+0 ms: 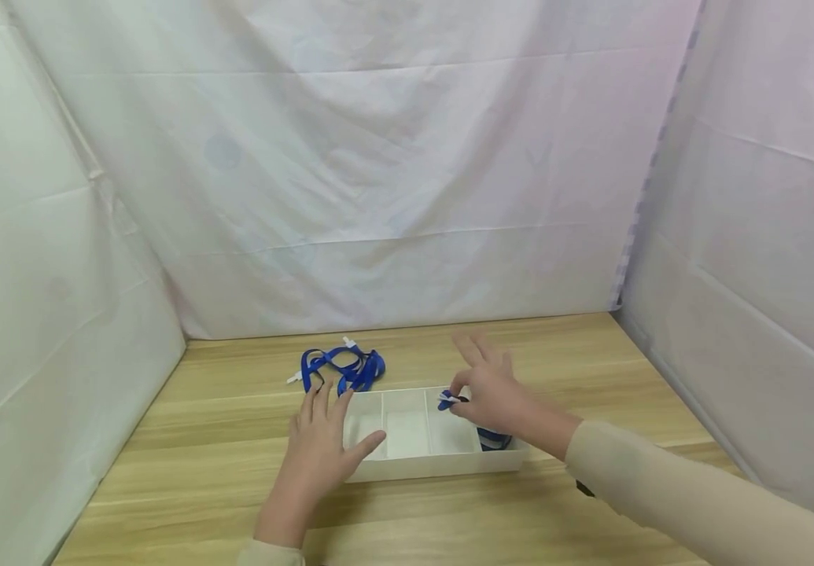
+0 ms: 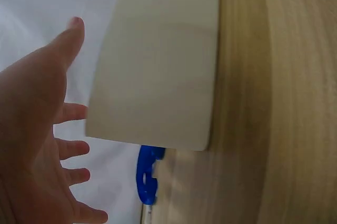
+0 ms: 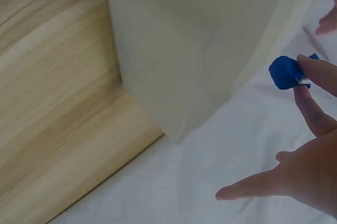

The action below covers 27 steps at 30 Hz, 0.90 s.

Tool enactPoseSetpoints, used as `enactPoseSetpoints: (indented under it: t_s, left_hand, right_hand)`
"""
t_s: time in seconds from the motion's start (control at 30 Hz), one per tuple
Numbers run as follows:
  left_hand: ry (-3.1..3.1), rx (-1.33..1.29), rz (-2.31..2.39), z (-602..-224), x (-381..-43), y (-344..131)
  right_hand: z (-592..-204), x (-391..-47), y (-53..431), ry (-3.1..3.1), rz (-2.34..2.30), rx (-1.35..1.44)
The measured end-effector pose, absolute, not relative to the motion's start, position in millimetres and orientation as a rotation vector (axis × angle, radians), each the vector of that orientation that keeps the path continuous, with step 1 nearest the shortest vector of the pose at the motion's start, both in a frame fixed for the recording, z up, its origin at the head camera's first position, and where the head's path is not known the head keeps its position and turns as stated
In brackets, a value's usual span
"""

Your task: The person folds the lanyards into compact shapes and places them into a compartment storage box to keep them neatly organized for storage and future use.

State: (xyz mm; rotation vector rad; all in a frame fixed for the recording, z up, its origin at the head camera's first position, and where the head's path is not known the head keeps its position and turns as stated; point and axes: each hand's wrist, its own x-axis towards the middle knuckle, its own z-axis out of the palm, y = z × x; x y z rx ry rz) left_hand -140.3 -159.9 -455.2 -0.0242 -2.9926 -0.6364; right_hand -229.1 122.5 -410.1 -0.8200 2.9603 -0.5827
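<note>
Between thumb and index finger my right hand (image 1: 502, 397) pinches a small rolled blue lanyard (image 3: 284, 72) with a white clip, its other fingers spread. The roll is over a white divided box (image 1: 435, 469), at the third compartment from the left. Dark blue banded material (image 1: 495, 440) lies in the rightmost compartment, partly hidden by my right hand. At the box's left end, my left hand (image 1: 318, 448) has its fingers spread and holds nothing. In the left wrist view, the left hand (image 2: 31, 113) is beside the box's pale side wall (image 2: 152, 66).
Loose blue lanyards (image 1: 371, 369) with white clips lie on the wooden table (image 1: 201, 440) behind the box's left end. White cloth (image 1: 378, 157) hangs along the back and both sides of the table.
</note>
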Motion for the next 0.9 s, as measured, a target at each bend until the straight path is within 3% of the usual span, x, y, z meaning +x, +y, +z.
enactPoseSetpoints:
  t_s: [0.4, 0.9]
  left_hand:
    - [-3.127, 0.126, -0.622, -476.2, -145.2, -157.5]
    - [-3.163, 0.247, -0.787, -468.6, -142.4, -151.7]
  right_hand:
    - [-442.0, -232.3, 105.7, 2.897, -0.434, -0.751]
    - [-461.4, -239.6, 106.4, 2.921, -0.166, -0.827]
